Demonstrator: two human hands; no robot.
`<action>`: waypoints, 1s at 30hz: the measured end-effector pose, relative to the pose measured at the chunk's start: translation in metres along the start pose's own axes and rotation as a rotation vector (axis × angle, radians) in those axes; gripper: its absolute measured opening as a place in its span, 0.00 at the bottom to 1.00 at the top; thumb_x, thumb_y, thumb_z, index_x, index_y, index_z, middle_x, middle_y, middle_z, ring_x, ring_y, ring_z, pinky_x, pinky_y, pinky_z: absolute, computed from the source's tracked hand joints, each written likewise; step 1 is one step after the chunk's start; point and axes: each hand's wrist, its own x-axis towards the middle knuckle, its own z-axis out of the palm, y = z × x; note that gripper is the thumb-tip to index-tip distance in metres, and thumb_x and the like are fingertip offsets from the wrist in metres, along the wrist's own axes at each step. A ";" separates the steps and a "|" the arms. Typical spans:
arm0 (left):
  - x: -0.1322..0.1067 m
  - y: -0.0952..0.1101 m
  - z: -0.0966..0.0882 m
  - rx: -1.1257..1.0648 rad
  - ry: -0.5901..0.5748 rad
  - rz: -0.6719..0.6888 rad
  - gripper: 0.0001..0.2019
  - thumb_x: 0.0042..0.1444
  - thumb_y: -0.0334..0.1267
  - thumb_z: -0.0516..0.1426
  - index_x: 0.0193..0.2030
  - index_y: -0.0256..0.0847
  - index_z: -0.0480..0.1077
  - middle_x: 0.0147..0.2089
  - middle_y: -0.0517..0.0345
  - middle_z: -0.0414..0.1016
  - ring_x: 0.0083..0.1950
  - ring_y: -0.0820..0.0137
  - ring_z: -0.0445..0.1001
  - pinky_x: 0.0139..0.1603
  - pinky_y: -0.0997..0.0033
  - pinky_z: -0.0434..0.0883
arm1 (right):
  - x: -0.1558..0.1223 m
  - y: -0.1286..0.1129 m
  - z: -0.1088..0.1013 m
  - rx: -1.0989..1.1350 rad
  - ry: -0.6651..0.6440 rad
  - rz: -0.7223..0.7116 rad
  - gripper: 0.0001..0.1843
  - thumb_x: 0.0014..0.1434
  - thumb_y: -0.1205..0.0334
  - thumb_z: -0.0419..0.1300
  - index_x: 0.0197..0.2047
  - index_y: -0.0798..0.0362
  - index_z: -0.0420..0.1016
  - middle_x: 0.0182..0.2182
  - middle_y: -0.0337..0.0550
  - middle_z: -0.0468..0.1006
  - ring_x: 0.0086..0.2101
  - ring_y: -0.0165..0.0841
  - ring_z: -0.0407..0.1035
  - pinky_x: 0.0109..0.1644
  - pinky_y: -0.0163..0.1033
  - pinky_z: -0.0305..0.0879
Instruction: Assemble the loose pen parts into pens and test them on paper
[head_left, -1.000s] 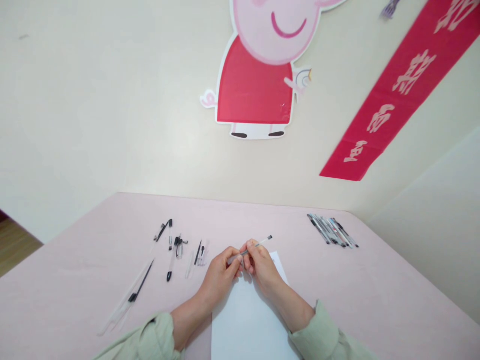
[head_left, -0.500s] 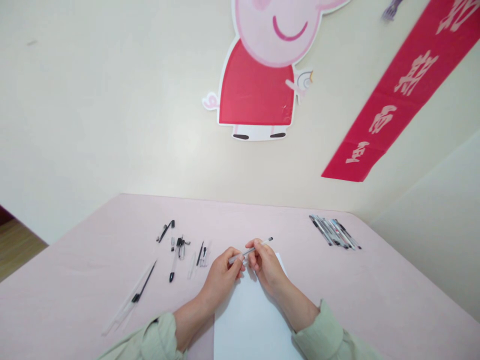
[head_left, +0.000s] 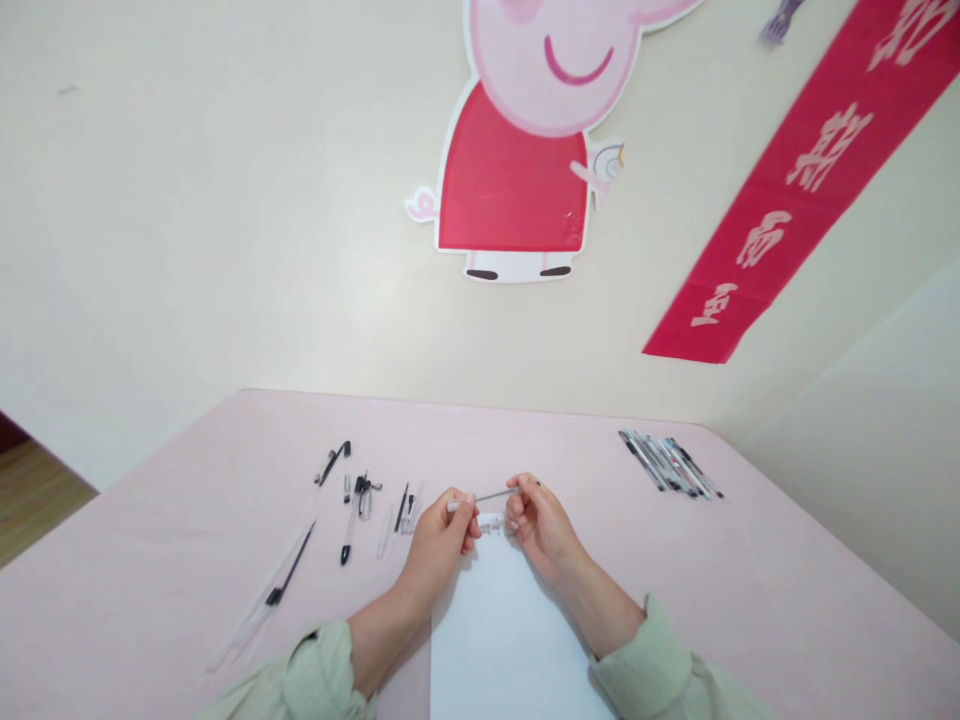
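Observation:
A slim pen (head_left: 493,495) spans the gap between my two hands, just above the top end of a white sheet of paper (head_left: 510,630). Its pale, clear end is pinched by my left hand (head_left: 439,540), thumb on top. At the other end, the closed fingers of my right hand (head_left: 546,528) grip the pen near its tip, mostly covering it. Grey shows along the stretch between the hands. Small dark marks or bits, too blurred to make out, are at the paper's top edge between my hands.
Left on the pink tabletop (head_left: 135,580) lie loose pen parts: a dark refill (head_left: 298,556), a black-tipped barrel (head_left: 349,525), small caps and clear tubes. A bunch of several pens (head_left: 670,464) lies at the back right. The wall (head_left: 337,330) rises behind the table.
My right hand has shifted slightly to the right and its grip is now at the pen's far end. My left hand has drawn slightly left, so more of the pen's middle shows.

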 end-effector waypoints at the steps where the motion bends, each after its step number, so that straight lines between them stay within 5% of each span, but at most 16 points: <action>1: 0.001 0.000 0.000 -0.015 0.024 0.003 0.18 0.58 0.52 0.52 0.28 0.40 0.65 0.22 0.64 0.66 0.22 0.76 0.63 0.25 0.75 0.61 | 0.000 -0.001 -0.001 -0.013 -0.008 -0.004 0.15 0.50 0.50 0.67 0.31 0.52 0.71 0.15 0.28 0.64 0.16 0.22 0.53 0.22 0.29 0.52; 9: 0.006 -0.003 -0.003 -0.036 0.126 -0.006 0.16 0.56 0.50 0.54 0.26 0.39 0.65 0.22 0.62 0.68 0.24 0.74 0.65 0.28 0.74 0.62 | -0.003 -0.015 -0.013 -0.614 -0.188 -0.035 0.12 0.52 0.55 0.62 0.36 0.55 0.75 0.24 0.39 0.75 0.20 0.25 0.63 0.25 0.32 0.56; 15: 0.006 -0.009 -0.004 -0.010 -0.005 0.047 0.14 0.57 0.49 0.53 0.32 0.40 0.67 0.24 0.63 0.69 0.24 0.74 0.65 0.26 0.75 0.61 | -0.037 -0.016 -0.026 -0.962 -0.287 -0.169 0.10 0.56 0.65 0.55 0.40 0.52 0.75 0.26 0.37 0.74 0.26 0.30 0.68 0.32 0.35 0.62; 19: 0.001 -0.007 -0.001 0.096 -0.123 0.064 0.15 0.57 0.51 0.52 0.31 0.41 0.68 0.23 0.64 0.68 0.23 0.73 0.64 0.26 0.74 0.61 | -0.045 -0.023 -0.052 -1.000 -0.089 -0.234 0.11 0.56 0.63 0.54 0.40 0.50 0.74 0.25 0.35 0.72 0.24 0.30 0.69 0.31 0.36 0.64; 23: -0.004 -0.005 0.001 0.199 -0.197 0.090 0.16 0.58 0.51 0.50 0.30 0.41 0.68 0.23 0.63 0.68 0.24 0.71 0.65 0.28 0.72 0.62 | -0.033 -0.064 -0.107 -1.008 0.229 -0.363 0.16 0.56 0.59 0.52 0.47 0.51 0.70 0.33 0.40 0.73 0.26 0.32 0.72 0.29 0.37 0.68; 27: -0.004 -0.005 0.001 0.277 -0.229 0.088 0.16 0.59 0.51 0.49 0.31 0.42 0.68 0.23 0.63 0.69 0.25 0.69 0.66 0.29 0.72 0.62 | -0.018 -0.124 -0.165 -1.578 0.677 -0.407 0.16 0.60 0.66 0.46 0.46 0.56 0.70 0.37 0.47 0.74 0.27 0.31 0.71 0.29 0.34 0.65; 30: -0.004 -0.006 0.001 0.308 -0.244 0.092 0.16 0.60 0.50 0.48 0.32 0.42 0.68 0.24 0.63 0.69 0.26 0.68 0.66 0.30 0.71 0.62 | -0.010 -0.154 -0.191 -1.713 0.821 -0.374 0.14 0.59 0.69 0.48 0.44 0.60 0.71 0.39 0.52 0.74 0.31 0.32 0.70 0.35 0.36 0.62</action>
